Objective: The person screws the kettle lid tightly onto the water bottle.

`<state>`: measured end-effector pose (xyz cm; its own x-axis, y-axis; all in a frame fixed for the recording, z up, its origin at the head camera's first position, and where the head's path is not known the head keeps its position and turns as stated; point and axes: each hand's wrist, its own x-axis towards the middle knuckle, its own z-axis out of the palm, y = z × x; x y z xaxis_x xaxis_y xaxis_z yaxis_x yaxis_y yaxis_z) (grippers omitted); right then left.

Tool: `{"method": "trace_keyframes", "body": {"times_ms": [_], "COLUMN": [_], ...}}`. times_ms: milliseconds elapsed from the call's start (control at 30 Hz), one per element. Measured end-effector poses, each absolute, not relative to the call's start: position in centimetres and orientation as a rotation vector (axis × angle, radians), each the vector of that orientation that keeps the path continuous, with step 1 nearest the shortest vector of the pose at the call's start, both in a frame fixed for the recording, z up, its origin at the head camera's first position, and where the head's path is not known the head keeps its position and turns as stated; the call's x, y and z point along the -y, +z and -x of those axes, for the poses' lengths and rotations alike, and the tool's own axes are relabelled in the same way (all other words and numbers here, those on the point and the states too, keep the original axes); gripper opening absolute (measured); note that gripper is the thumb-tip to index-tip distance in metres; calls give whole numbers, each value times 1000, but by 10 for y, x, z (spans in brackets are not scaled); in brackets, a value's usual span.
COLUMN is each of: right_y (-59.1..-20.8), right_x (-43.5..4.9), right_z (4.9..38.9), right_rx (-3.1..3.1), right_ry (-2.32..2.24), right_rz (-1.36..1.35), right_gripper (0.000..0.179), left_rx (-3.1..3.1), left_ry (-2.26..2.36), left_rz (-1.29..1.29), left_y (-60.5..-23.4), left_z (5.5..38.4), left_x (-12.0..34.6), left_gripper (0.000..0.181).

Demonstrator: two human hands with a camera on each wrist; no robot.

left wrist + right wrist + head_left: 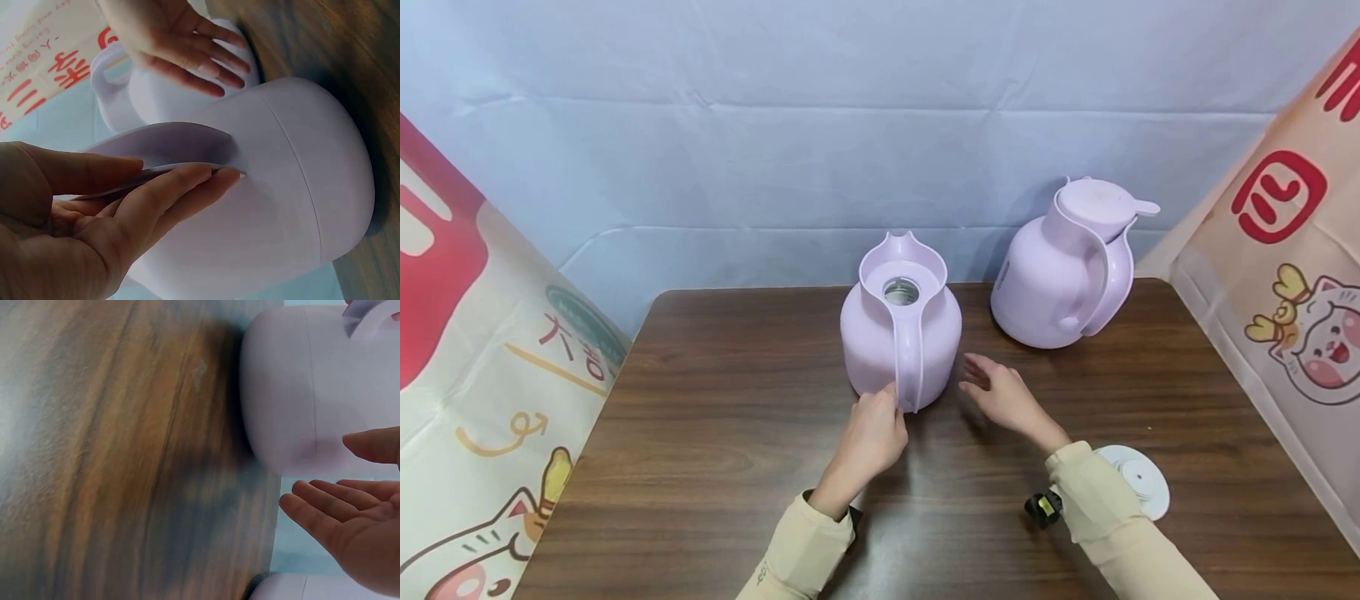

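Note:
A lilac thermos jug (872, 342) stands upright and lidless at the middle of the table, its round mouth showing in the head view. My left hand (874, 429) pinches the lower part of the jug's handle (181, 134) between thumb and fingers. Just right of the jug's body, my right hand (1003, 398) is held with its fingers extended, apart from the thumb; the right wrist view shows the palm (369, 544) beside the jug wall with nothing in it. A white round stopper (1142, 477) lies on the table by the right sleeve, which partly covers it.
A second lilac thermos jug (1037, 283), with its lid on, stands at the back right near the table edge. Pale blue cloth (775, 167) hangs behind the brown wooden table (700, 400). Printed cartoon sheets (1300, 317) flank both sides.

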<state>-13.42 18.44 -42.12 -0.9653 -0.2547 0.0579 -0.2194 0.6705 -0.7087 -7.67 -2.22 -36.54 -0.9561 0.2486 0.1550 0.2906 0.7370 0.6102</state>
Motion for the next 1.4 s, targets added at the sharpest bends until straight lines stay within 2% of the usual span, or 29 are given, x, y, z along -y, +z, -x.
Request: {"method": "trace_keyframes", "body": {"times_ms": [367,667,800,1033,1400], "right_y": [-416,-415,-415,-414,-415], "right_x": [-177,-178,-181,-183,-186], "right_z": [137,135,134,133,125], "right_rx": [-2787,-2826,-2842,-2837,-2870], "right_ry": [-1264,-1234,-1183,-1132,-1062], "right_rz": [386,409,416,422,497], "right_gripper": [48,42,40,38,31], "left_rx": [2857,2868,2887,2845,2697], "left_ry": [-992,-1048,-1002,-995,-1193], "left_rz": [512,639,656,731,878], "left_y": [-366,-362,-359,-360,-385], "left_z": [79,90,92,95,102], "left_x": [26,40,42,46,58], "left_gripper": [10,29,26,10,24]}}
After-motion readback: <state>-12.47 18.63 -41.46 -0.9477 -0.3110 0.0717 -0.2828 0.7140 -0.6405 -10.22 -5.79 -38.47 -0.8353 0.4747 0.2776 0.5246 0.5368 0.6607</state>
